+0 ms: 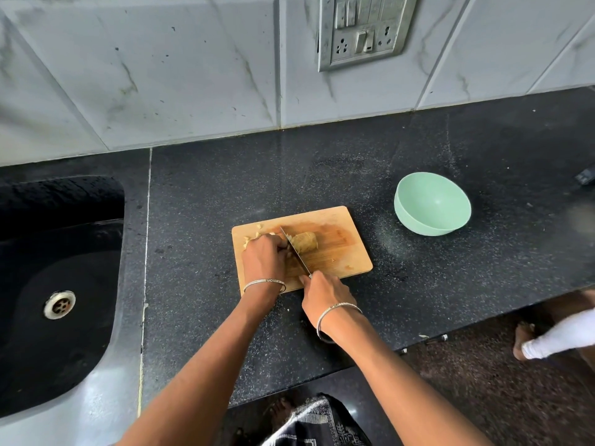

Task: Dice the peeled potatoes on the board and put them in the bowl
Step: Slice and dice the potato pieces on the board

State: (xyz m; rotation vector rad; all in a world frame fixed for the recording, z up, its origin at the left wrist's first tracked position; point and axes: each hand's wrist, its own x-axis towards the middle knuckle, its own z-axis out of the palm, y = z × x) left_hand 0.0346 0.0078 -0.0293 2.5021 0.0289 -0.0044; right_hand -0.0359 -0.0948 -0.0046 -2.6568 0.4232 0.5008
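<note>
A wooden cutting board [341,252] lies on the black counter. On it sits a pale yellow chunk of peeled potato [306,242]. My left hand [264,257] rests on the board's left side with curled fingers holding potato beside the blade. Small cut pieces [254,235] lie at the board's far left. My right hand [323,296] grips the handle of a knife [294,251], whose blade runs diagonally across the potato. A mint green bowl [433,204] stands empty to the right of the board.
A black sink [61,284] with a metal drain is set into the counter at the left. A tiled wall with a switch panel [363,27] rises behind. Another person's foot [523,341] is on the floor at the right. The counter's front edge runs below my wrists.
</note>
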